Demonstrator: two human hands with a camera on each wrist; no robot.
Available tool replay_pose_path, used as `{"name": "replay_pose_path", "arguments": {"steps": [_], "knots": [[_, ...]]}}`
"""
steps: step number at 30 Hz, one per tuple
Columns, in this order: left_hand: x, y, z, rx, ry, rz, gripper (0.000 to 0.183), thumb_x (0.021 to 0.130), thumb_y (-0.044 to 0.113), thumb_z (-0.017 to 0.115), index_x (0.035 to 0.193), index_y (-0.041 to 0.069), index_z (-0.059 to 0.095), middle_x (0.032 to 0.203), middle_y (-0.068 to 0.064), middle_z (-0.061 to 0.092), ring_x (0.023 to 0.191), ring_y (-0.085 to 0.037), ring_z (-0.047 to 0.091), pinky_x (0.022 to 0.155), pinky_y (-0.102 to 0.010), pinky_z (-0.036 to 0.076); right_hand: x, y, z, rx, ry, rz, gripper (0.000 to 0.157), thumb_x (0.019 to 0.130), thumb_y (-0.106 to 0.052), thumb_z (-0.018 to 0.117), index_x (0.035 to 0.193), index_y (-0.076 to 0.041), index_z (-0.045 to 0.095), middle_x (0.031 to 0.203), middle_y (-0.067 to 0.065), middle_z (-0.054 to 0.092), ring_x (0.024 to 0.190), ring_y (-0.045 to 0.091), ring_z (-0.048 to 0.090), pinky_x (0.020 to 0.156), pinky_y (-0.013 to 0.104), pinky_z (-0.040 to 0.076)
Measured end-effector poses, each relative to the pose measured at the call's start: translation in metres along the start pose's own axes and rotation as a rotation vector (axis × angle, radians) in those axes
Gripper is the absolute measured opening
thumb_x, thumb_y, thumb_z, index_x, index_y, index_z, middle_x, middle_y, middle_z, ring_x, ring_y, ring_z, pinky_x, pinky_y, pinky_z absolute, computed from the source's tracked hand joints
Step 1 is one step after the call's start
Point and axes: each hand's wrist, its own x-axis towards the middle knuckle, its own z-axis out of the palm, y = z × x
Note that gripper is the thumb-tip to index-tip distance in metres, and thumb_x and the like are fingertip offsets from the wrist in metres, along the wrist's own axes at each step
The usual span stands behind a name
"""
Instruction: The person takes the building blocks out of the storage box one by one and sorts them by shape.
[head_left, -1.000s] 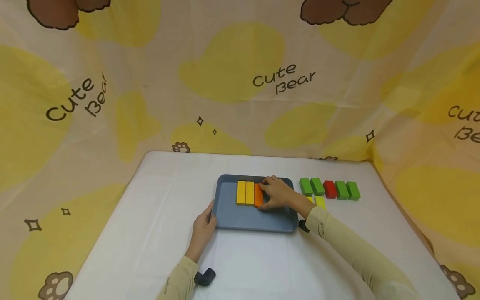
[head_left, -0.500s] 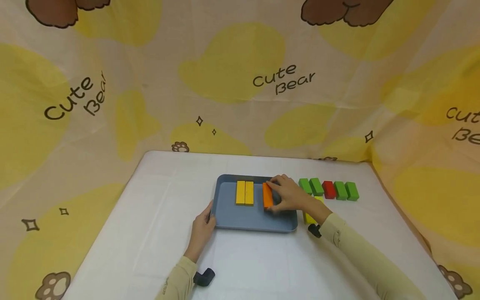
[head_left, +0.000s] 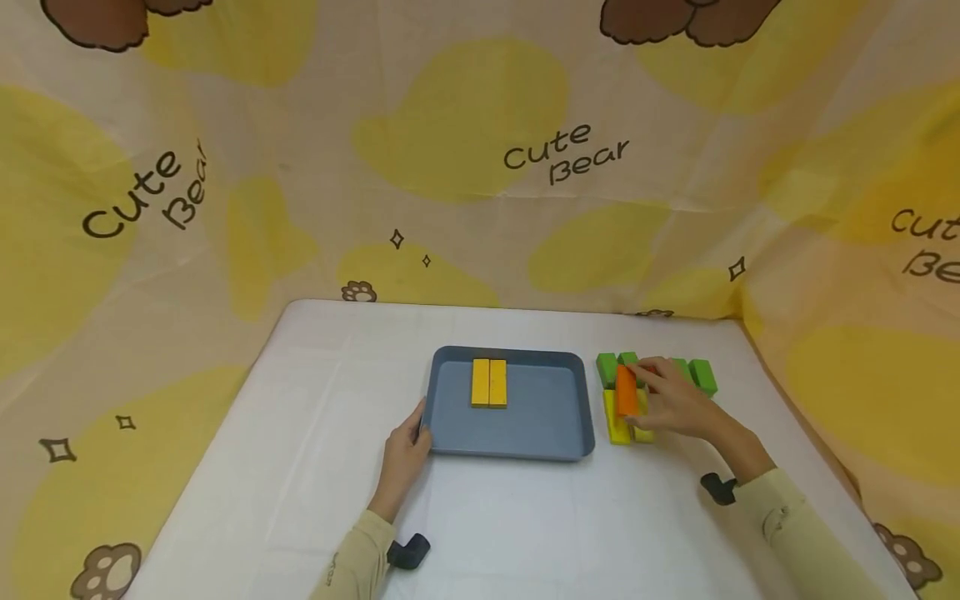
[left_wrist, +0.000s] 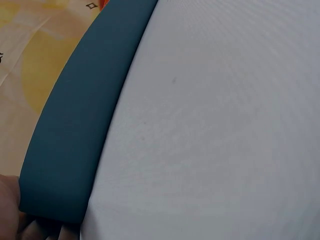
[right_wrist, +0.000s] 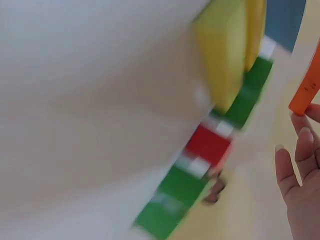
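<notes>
In the head view my right hand (head_left: 678,404) pinches an orange block (head_left: 626,392) between thumb and fingertips. The block is off the tray's right side and overlaps a pair of yellow blocks (head_left: 615,430) there. At the right edge of the right wrist view the orange block (right_wrist: 306,92) sits at the fingertips, with the other fingers spread. My left hand (head_left: 407,454) grips the left edge of a blue-grey tray (head_left: 517,437), thumb at the rim. Two darker yellow blocks (head_left: 489,383) lie side by side in the tray.
Behind the orange block runs a row of green blocks (head_left: 703,377). My right hand hides the row's red block (right_wrist: 209,145) in the head view, but it shows in the right wrist view. The white table (head_left: 337,383) meets a printed cloth backdrop (head_left: 465,125).
My right hand has lifted the orange block from beside the tray's yellow blocks and carried it right, past the tray's rim. My left hand has stayed at the tray's left edge.
</notes>
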Motion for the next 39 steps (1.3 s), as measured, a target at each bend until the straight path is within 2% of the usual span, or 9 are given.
{"name": "replay_pose_path", "arguments": {"steps": [2,6,13,22,31,39], "knots": [[0.0,0.0,0.0,0.0,0.003,0.002,0.053,0.093,0.002,0.047,0.146,0.0,0.043,0.146,-0.018,0.047,0.137,-0.033,0.045,0.111,-0.043,0.042,-0.012,0.01,-0.002,0.016,0.007,0.031,0.087,0.073,-0.041,0.081,0.141,0.004,0.049,0.134,0.02,0.047,0.115,0.033,0.044,0.093,0.054,0.049],[-0.001,0.0,-0.001,-0.01,-0.005,-0.002,0.053,0.093,0.001,0.046,0.146,0.001,0.042,0.147,-0.018,0.046,0.137,-0.033,0.044,0.111,-0.044,0.042,-0.029,0.027,-0.003,-0.001,0.037,0.04,0.087,0.072,-0.041,0.082,0.139,0.005,0.051,0.132,0.021,0.049,0.118,0.037,0.044,0.095,0.061,0.047],[0.0,-0.001,-0.001,-0.008,-0.001,-0.011,0.054,0.093,0.002,0.047,0.147,0.001,0.042,0.147,-0.017,0.046,0.137,-0.032,0.044,0.111,-0.043,0.041,-0.046,0.039,-0.001,-0.01,0.019,0.054,0.084,0.072,-0.041,0.082,0.136,0.006,0.053,0.128,0.022,0.051,0.114,0.037,0.044,0.094,0.062,0.046],[-0.001,-0.002,0.002,-0.006,-0.005,-0.011,0.054,0.092,0.002,0.047,0.146,0.0,0.042,0.146,-0.018,0.047,0.137,-0.033,0.045,0.111,-0.044,0.042,-0.05,0.042,0.004,-0.04,0.003,0.05,0.082,0.074,-0.042,0.08,0.134,0.007,0.054,0.13,0.025,0.053,0.116,0.041,0.046,0.096,0.066,0.045],[0.0,-0.003,0.003,-0.023,-0.023,0.001,0.053,0.095,0.002,0.046,0.148,0.002,0.04,0.148,-0.015,0.046,0.137,-0.028,0.045,0.111,-0.037,0.042,-0.054,0.046,0.008,-0.012,-0.033,0.077,0.08,0.075,-0.041,0.08,0.135,0.007,0.054,0.136,0.024,0.052,0.12,0.044,0.045,0.1,0.068,0.039],[0.0,0.001,0.001,-0.019,-0.022,-0.003,0.053,0.095,0.003,0.045,0.148,0.001,0.039,0.149,-0.016,0.044,0.139,-0.028,0.043,0.112,-0.037,0.04,-0.054,0.051,0.016,-0.088,-0.031,0.054,0.08,0.075,-0.04,0.08,0.138,0.002,0.053,0.14,0.02,0.052,0.117,0.036,0.046,0.099,0.061,0.042]]}}
